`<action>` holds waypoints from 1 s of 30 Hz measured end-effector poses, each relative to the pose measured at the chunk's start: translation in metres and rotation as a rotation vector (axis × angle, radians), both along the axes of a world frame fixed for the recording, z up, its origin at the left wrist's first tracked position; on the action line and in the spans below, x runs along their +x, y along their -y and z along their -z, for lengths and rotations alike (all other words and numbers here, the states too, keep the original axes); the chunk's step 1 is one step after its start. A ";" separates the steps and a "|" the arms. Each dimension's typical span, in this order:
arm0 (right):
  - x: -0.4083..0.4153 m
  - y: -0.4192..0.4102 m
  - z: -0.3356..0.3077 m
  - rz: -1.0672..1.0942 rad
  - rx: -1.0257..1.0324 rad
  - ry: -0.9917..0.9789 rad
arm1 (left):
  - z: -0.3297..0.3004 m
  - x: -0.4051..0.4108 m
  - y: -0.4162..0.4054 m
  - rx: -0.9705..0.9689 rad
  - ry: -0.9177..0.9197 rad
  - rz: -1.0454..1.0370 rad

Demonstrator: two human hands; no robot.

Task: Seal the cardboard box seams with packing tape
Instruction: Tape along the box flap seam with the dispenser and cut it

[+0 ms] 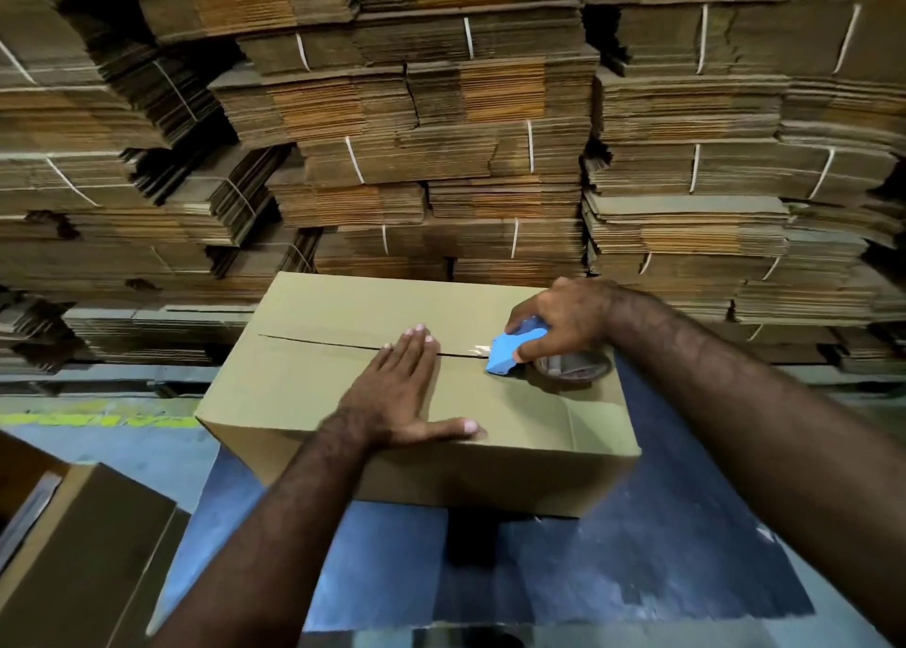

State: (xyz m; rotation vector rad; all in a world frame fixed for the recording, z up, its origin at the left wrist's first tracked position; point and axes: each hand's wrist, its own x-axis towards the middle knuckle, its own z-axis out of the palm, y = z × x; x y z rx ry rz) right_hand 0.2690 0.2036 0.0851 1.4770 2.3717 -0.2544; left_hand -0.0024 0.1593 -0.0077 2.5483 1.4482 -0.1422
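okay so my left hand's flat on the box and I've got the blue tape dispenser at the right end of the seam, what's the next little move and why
Probably draw the tape dispenser leftward along the center seam toward your left hand. The right hand grips it at the right end of the box, and the seam to the left looks open and untaped. The left hand lies flat across the seam, so slide it aside as the dispenser nears.

Two hands (397, 392), one box (294, 392), one tape dispenser (505, 353)

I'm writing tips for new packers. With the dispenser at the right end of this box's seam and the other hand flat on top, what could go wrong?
1. The left hand lies across the seam, in the blue tape dispenser's likely path.
2. The flaps gape slightly, so tape may bridge them.
3. The right hand may steer off line.
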 end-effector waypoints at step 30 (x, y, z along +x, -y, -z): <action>0.111 0.048 0.002 0.075 0.148 -0.068 | -0.009 0.111 0.020 0.017 0.034 0.169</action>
